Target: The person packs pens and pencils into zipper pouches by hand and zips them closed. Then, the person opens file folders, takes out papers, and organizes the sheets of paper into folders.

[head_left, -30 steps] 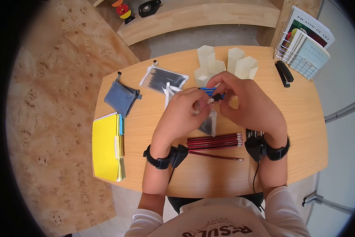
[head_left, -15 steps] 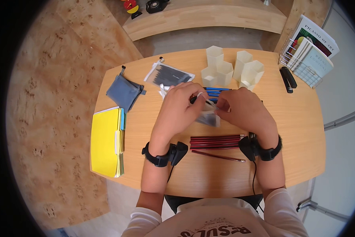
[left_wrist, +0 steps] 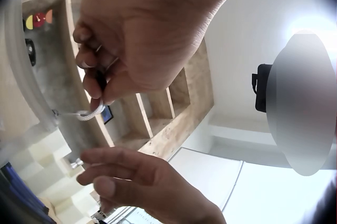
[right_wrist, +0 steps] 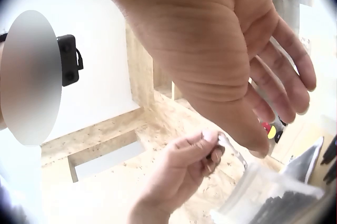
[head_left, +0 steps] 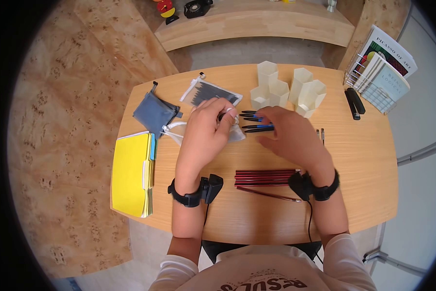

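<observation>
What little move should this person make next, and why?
Perhaps the right-hand grip should steady the translucent plastic pouch with dark contents: that grip is close by and appears to hold nothing, while the left-hand grip only pinches the small black piece on the thin white cord leading to the pouch.

A translucent pouch (right_wrist: 263,182) is seen tilted, its dark contents (right_wrist: 289,208) blurred through the film. Above the pouch the right hand (right_wrist: 231,66) is held, its fingers extended and slightly apart. To the left of the pouch, a white cord (right_wrist: 231,148) is pinched by the left hand (right_wrist: 181,169) and is led towards the pouch's upper edge. Just beyond the pouch a grey pouch (right_wrist: 304,165) is laid; whether the two touch cannot be told. To the pouch's right, dark slender items (right_wrist: 330,163) are cut off by the frame.
</observation>
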{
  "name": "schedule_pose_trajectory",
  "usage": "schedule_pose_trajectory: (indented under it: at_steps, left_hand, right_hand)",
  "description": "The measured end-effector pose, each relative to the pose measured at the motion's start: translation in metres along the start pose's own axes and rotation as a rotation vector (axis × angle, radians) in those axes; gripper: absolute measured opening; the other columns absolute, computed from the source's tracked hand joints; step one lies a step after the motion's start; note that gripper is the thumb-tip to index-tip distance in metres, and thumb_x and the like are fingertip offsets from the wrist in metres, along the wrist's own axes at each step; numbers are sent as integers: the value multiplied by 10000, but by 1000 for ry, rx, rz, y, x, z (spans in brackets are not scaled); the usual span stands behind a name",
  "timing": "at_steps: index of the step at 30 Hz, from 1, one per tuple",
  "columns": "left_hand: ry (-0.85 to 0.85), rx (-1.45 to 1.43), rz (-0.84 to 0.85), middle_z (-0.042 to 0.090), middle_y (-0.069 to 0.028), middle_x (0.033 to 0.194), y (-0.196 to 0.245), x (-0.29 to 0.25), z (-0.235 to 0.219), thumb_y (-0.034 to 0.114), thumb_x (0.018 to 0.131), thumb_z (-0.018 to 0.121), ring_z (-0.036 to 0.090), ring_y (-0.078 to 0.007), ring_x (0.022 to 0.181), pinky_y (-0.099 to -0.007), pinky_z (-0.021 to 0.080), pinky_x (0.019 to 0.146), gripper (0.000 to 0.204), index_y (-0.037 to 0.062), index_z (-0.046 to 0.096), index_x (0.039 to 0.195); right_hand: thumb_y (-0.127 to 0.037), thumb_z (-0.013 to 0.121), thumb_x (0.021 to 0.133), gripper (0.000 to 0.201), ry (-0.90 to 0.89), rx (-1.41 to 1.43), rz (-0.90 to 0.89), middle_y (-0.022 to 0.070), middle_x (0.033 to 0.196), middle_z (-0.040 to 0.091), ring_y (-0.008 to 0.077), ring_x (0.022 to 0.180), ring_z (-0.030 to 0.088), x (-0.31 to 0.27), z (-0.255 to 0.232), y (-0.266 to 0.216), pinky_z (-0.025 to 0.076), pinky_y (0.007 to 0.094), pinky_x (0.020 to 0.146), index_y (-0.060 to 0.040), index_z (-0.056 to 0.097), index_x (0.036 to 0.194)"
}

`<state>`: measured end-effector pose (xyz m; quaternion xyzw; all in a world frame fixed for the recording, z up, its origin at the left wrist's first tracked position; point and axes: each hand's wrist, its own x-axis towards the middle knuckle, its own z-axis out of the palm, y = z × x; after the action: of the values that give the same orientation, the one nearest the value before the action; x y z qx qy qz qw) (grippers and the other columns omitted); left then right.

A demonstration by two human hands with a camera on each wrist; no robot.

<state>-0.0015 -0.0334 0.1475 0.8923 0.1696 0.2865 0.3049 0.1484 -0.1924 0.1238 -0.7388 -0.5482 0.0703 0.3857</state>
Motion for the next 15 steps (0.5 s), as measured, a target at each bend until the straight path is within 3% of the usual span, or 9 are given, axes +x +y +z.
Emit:
schedule_pose_trajectory:
  at_steps: [1,3,5,7,11,13,15]
  left_hand:
    - [1,1,0,607,-78,766,3,0,-1,99,981,663,510,-154,669,-297,431,636,136,-23,643,924]
    - [-13,-15,-25,634,-123,798,9,-3,-4,80,942,636,581,-308,767,-398,434,784,79,6,652,919]
    - [-28,-28,-32,635,-124,804,14,-6,-7,86,945,632,581,-317,764,-398,431,779,86,7,653,920]
    - [-41,-39,-42,635,-125,810,16,-9,-7,93,948,629,580,-325,761,-398,428,775,92,8,653,922]
    - [-14,-27,-42,642,-132,826,10,-10,-5,95,951,633,590,-351,755,-416,437,740,89,16,664,926]
    - [25,45,-8,650,-138,837,5,-10,-6,95,952,636,599,-360,759,-424,446,724,89,16,668,928]
    - [37,121,-96,671,-162,879,3,-9,-7,97,954,637,638,-383,827,-459,477,728,101,7,679,936]
  right_hand:
    - [-160,779,826,384,22,12,-39,123,1005,749,259,793,701,0,9,2,556,372,732,-54,693,1185]
    - [-207,775,837,349,15,41,-67,124,974,728,305,858,697,3,26,6,552,409,753,-63,680,1140]
    - [-253,772,847,326,8,72,-98,126,944,707,352,923,693,7,28,0,549,446,774,-71,667,1096]
    - [-247,770,845,265,-160,-119,-29,116,897,702,356,871,691,10,20,-10,544,457,736,-81,686,1033]
    - [-245,767,842,204,-138,-133,-33,115,843,704,354,825,693,6,14,-7,538,461,706,-77,699,936]
    - [-183,822,823,211,-44,-43,27,125,757,700,305,710,683,5,11,-6,530,389,662,-26,698,891]
    - [-150,824,816,197,-19,17,48,125,739,693,285,676,669,6,7,-4,521,375,644,-12,696,877]
